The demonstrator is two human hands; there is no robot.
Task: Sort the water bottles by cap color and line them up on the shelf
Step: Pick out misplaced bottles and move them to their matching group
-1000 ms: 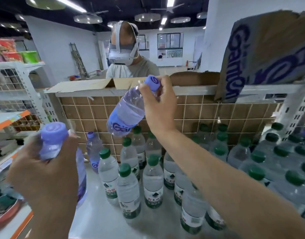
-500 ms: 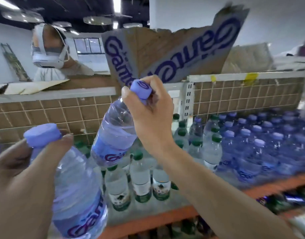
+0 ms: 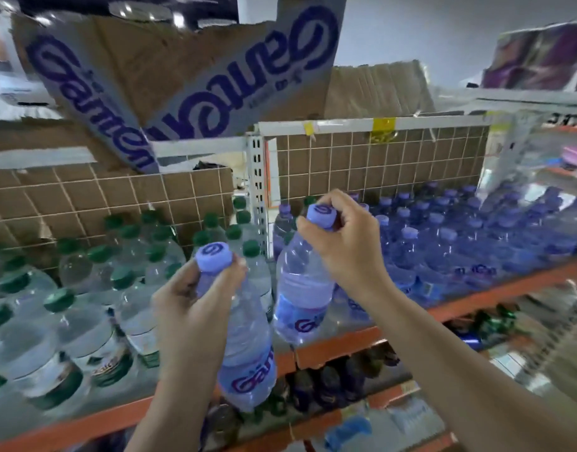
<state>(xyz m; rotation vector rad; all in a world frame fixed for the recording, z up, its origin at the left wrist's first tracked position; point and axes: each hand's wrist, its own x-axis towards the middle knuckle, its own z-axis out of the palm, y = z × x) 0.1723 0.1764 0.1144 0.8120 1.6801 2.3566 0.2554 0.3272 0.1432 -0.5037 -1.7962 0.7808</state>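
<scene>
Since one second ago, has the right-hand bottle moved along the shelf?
Yes. The right hand has carried its bottle rightward: earlier it hung over the green-cap bottles, and now it is past the white upright, by the purple-cap bottles.

Store interior under dim, bluish light — pale wall [image 3: 443, 31] behind metal shelving with orange-edged shelf boards [image 3: 342, 340] and a perforated white upright [image 3: 257, 177]. Brown wire-grid back panels [image 3: 378, 164] at the rear, torn printed cardboard [image 3: 169, 73] above — further blurred racks at far right.
</scene>
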